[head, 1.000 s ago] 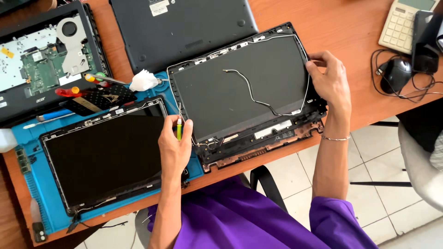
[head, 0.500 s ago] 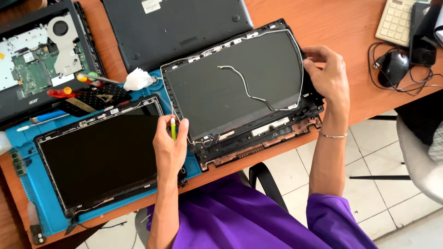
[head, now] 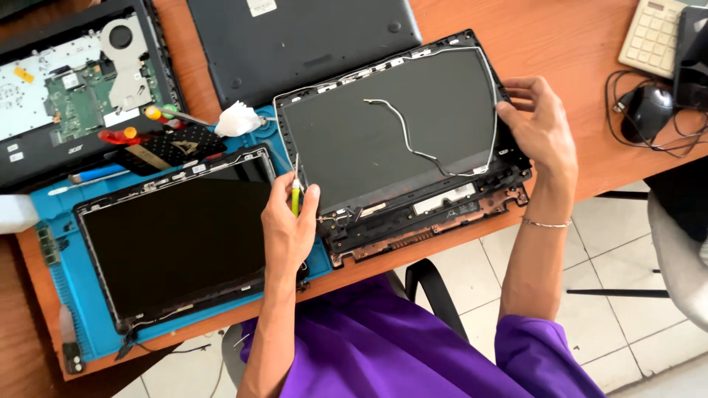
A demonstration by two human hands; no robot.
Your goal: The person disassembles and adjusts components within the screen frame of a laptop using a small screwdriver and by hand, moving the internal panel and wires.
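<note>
Wooden desk (head: 568, 29), blue mat (head: 55, 243) on its left part. Loose screen panel (head: 177, 243) lies on the mat; opened lid shell (head: 391, 140) sits just right of it, at the desk's front edge, grey cable (head: 413, 140) curling across it. Bare motherboard (head: 74, 88) far left, mouse (head: 649, 110) far right. Right hand (head: 542, 129) grips the shell's right edge, fingers curled over it. Left hand (head: 289, 228) closed around a small green-handled screwdriver (head: 296, 193), tip up, at the shell's left edge.
</note>
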